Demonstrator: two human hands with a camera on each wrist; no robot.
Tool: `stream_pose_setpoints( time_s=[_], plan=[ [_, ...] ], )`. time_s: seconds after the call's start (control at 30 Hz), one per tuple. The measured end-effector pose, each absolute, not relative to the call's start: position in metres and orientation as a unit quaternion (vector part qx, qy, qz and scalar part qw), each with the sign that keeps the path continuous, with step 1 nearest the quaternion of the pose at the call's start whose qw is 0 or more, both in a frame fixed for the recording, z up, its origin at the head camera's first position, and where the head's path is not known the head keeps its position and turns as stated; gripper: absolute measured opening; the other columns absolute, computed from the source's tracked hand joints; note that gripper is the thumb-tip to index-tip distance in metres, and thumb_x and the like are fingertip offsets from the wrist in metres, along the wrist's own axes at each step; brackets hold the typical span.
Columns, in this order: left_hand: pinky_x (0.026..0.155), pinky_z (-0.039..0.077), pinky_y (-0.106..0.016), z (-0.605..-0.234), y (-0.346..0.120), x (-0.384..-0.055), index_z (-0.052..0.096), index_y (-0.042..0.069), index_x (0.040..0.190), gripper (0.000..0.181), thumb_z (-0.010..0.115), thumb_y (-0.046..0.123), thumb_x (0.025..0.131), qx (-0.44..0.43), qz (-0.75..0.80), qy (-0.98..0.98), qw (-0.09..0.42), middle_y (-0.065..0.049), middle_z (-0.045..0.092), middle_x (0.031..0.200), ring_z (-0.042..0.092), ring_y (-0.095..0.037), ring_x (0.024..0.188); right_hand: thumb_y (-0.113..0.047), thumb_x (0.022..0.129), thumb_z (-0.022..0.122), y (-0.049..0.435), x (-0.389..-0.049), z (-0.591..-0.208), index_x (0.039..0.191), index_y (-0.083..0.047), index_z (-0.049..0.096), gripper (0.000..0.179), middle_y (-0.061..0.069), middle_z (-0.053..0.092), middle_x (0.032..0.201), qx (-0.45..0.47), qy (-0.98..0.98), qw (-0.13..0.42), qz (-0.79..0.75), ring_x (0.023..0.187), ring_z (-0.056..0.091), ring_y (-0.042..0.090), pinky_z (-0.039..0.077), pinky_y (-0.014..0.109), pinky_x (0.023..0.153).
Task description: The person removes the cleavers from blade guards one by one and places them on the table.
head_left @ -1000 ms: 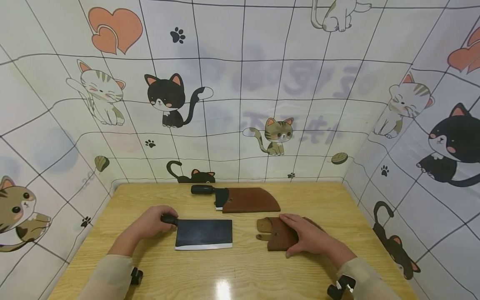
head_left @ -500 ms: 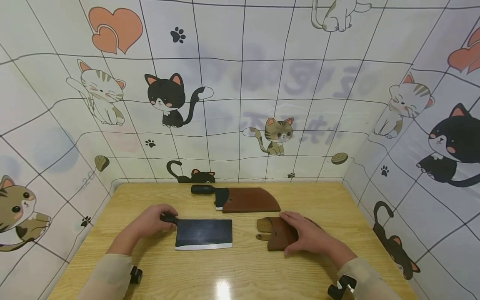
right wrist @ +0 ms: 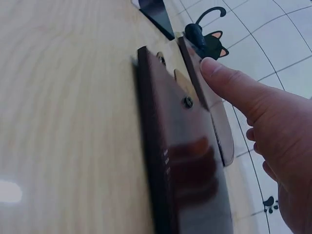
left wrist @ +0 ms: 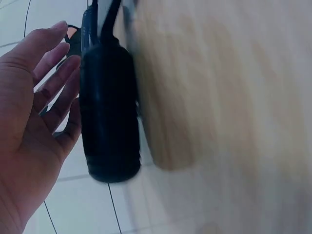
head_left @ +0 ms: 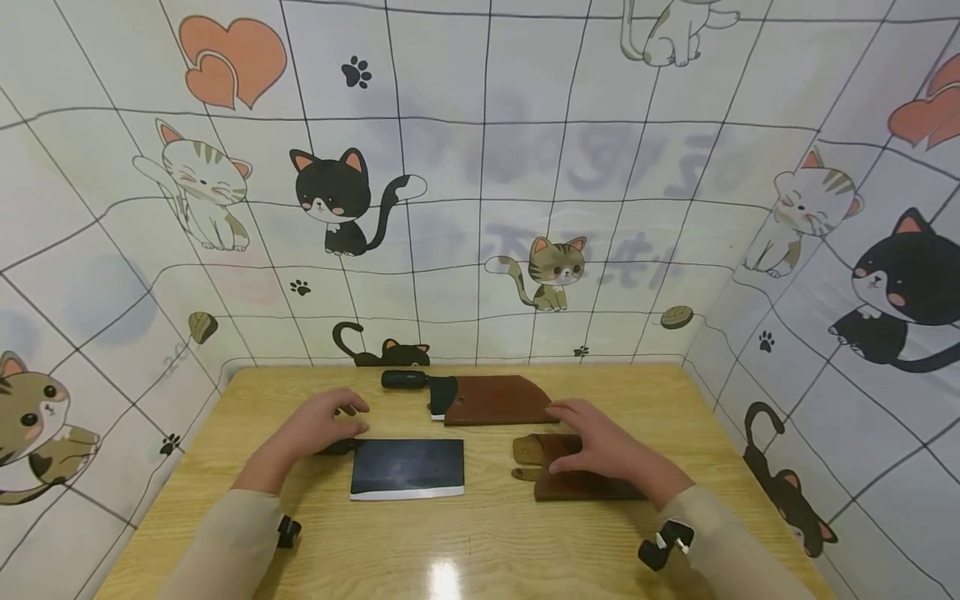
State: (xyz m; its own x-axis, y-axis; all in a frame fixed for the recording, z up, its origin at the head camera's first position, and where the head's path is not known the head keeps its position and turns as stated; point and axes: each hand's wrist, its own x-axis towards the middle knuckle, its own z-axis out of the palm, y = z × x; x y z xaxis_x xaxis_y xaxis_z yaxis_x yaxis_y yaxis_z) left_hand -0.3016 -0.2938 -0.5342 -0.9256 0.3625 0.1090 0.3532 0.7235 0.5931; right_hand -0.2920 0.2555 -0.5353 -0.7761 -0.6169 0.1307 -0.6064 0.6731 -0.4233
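A cleaver [head_left: 408,468] with a dark rectangular blade and a pale cutting edge lies flat on the wooden table, edge toward me. Over its black handle [left wrist: 110,114] hovers my left hand [head_left: 318,423], the fingers loosely bent and apart from it in the left wrist view. To the right lies a brown leather sheath [head_left: 558,475] with snap straps at its left end. My right hand [head_left: 611,450] is above this sheath, partly covering it, thumb and fingers spread and holding nothing. Behind both lies a second knife in a brown leather sheath [head_left: 498,400], its black handle [head_left: 405,380] pointing left.
The wooden table [head_left: 465,550] ends at a white wall covering [head_left: 450,183] with a grid and cartoon cats, which rises at the back and both sides. Its back edge runs close behind the sheathed knife.
My left hand has let go of the cleaver's handle and risen slightly. My right hand has lifted off the near sheath and shifted left and back. The knives and sheath stay in place.
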Motion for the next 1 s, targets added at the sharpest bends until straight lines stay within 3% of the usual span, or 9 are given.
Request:
stream_pose_setpoints(
  time_s=[0.53,0.83,1.0],
  plan=[
    [0.103,0.054,-0.059,-0.525,-0.239,-0.355,0.078,0.006,0.127,0.035,0.087,0.024,0.099,0.227,0.306,0.925,-0.008,-0.007,0.072,0.125,0.067,-0.035,0.119,-0.052,0.092,0.09,0.199,-0.34,-0.521,0.162,-0.003,0.053,0.092,0.02,0.048,0.166,-0.336,0.917,0.034,-0.21,0.155,0.042,0.044,0.038,0.064,0.122],
    [0.108,0.052,-0.058,-0.528,-0.224,-0.376,0.079,0.012,0.125,0.031,0.089,0.023,0.097,0.225,0.305,0.925,-0.02,-0.005,0.071,0.127,0.067,-0.034,0.125,-0.055,0.091,0.09,0.175,-0.361,-0.526,0.162,-0.004,0.053,0.095,0.02,0.048,0.166,-0.337,0.921,0.038,-0.191,0.157,0.041,0.04,0.038,0.059,0.125],
    [0.113,0.048,-0.061,-0.529,-0.215,-0.384,0.078,0.012,0.128,0.032,0.087,0.024,0.099,0.222,0.296,0.929,-0.022,-0.009,0.069,0.137,0.061,-0.038,0.133,-0.059,0.09,0.09,0.158,-0.367,-0.528,0.162,-0.004,0.053,0.098,0.02,0.047,0.168,-0.342,0.922,0.04,-0.178,0.157,0.04,0.041,0.036,0.059,0.126]
  ],
)
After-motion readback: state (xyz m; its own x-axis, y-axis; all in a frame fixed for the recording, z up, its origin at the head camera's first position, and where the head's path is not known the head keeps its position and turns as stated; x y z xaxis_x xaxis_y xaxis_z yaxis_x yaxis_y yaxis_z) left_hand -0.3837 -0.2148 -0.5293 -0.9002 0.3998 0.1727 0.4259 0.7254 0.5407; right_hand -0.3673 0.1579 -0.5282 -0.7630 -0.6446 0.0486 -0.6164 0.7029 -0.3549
